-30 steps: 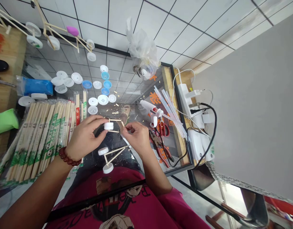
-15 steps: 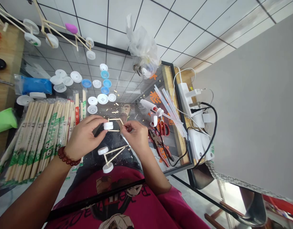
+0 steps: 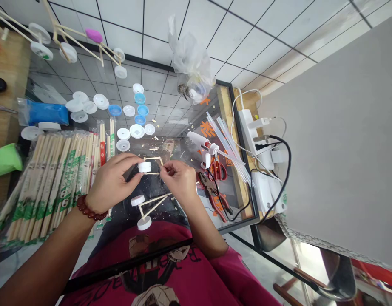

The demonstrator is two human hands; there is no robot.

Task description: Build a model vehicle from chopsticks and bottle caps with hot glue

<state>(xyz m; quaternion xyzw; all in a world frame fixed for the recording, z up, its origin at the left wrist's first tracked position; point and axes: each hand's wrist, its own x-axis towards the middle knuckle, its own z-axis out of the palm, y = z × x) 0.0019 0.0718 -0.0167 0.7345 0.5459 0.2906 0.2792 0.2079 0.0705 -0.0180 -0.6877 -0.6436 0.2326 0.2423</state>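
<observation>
Between thumb and fingers my left hand [image 3: 117, 178] grips two stacked white bottle caps [image 3: 144, 167], with thin wooden stick pieces [image 3: 153, 158] reaching right from above and below them. My right hand [image 3: 178, 178] is closed, pinching a short wooden stick [image 3: 161, 162] at the right end of the upper piece. The stick meets that piece at an angle; whether they are joined I cannot tell. Just below my hands, a triangular stick frame [image 3: 154, 205] with a white cap at each of two corners rests on the glass table.
Wrapped chopsticks [image 3: 49, 182] lie left, with loose white and blue caps [image 3: 139, 98] beyond. A glue gun [image 3: 202, 144], glue sticks [image 3: 228, 144], red scissors [image 3: 218, 170] and pliers [image 3: 213, 197] lie right, near a cabled power strip [image 3: 247, 123]. A plastic bag [image 3: 192, 63] stands at the far edge.
My right hand has moved slightly left, bringing its short stick closer to the end of the upper piece. My left hand keeps its hold on the caps.
</observation>
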